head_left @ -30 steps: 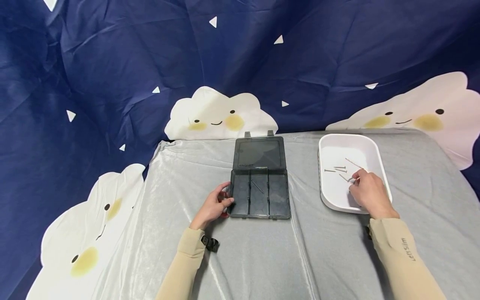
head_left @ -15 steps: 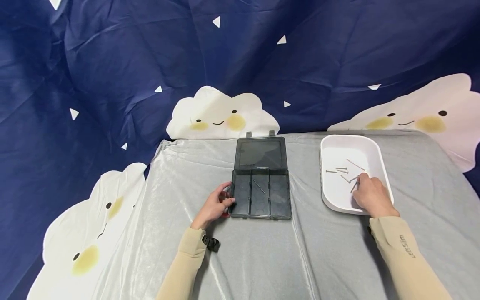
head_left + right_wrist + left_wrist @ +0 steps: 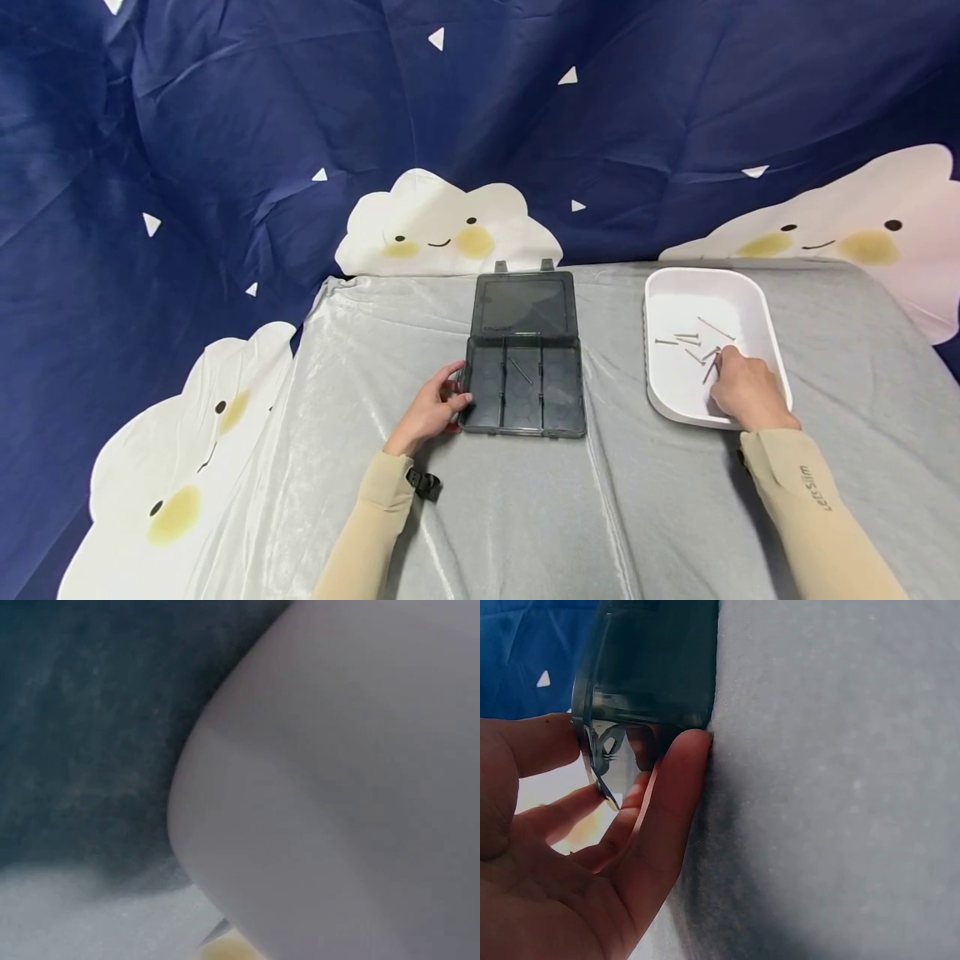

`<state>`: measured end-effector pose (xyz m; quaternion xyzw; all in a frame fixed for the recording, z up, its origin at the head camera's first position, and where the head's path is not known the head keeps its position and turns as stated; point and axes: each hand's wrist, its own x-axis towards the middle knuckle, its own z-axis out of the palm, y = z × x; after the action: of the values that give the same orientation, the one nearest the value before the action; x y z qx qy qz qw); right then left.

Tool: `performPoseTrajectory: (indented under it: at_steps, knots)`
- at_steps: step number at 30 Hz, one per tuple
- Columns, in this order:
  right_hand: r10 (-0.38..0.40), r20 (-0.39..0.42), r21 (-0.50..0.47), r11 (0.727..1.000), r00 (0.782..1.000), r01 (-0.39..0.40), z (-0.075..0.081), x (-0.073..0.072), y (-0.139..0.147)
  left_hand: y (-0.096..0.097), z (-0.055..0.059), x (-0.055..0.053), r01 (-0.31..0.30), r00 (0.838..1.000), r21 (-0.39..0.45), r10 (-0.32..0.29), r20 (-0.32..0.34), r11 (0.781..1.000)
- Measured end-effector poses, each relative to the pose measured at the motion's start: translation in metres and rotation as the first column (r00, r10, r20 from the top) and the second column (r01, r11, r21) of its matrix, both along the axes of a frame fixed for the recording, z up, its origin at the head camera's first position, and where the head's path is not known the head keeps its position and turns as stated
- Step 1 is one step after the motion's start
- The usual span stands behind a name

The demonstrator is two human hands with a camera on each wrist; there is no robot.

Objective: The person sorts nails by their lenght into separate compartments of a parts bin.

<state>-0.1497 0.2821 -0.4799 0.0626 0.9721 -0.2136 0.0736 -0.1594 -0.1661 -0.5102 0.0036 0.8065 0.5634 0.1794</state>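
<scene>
In the head view, my left hand (image 3: pixel 431 408) grips the left side of a dark see-through compartment box (image 3: pixel 558 400), its lid (image 3: pixel 525 304) folded back. In the left wrist view, the thumb and fingers (image 3: pixel 679 787) pinch the corner of the box (image 3: pixel 656 660). One screw (image 3: pixel 520 370) lies slantwise in the middle compartment. My right hand (image 3: pixel 748 387) reaches into the white tray (image 3: pixel 663 387), curled fingertips down at a small group of screws. A dark screw (image 3: pixel 709 372) shows beside the fingertips; I cannot tell if they hold it. The right wrist view shows only the tray's outer wall (image 3: pixel 300 825).
Several other screws (image 3: pixel 687 337) lie loose in the tray, left of the right hand. Grey cloth (image 3: pixel 525 508) with folds covers the table. A dark blue curtain (image 3: pixel 637 125) with printed clouds hangs behind the table's back edge.
My right hand has lowered slightly, its fingertips now down among the screws, and a dark screw has come into view beside them. The left hand keeps its grip on the box.
</scene>
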Motion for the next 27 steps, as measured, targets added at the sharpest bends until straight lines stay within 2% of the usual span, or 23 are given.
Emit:
performPoseTrajectory:
  at_steps: [11, 27]
  knots:
    - [0.004, 0.071, -0.001, 1.000, 0.997, -0.004, 0.0004, -0.0033, 0.0010, -0.0004, 0.0009, -0.0009, 0.017, 1.000, -0.021, -0.018, -0.014, 1.000]
    - [0.023, 0.079, 0.002, 1.000, 0.997, -0.024, -0.0025, -0.0038, 0.0019, -0.0010, -0.0009, -0.0010, 0.018, 1.000, -0.018, -0.018, -0.017, 1.000]
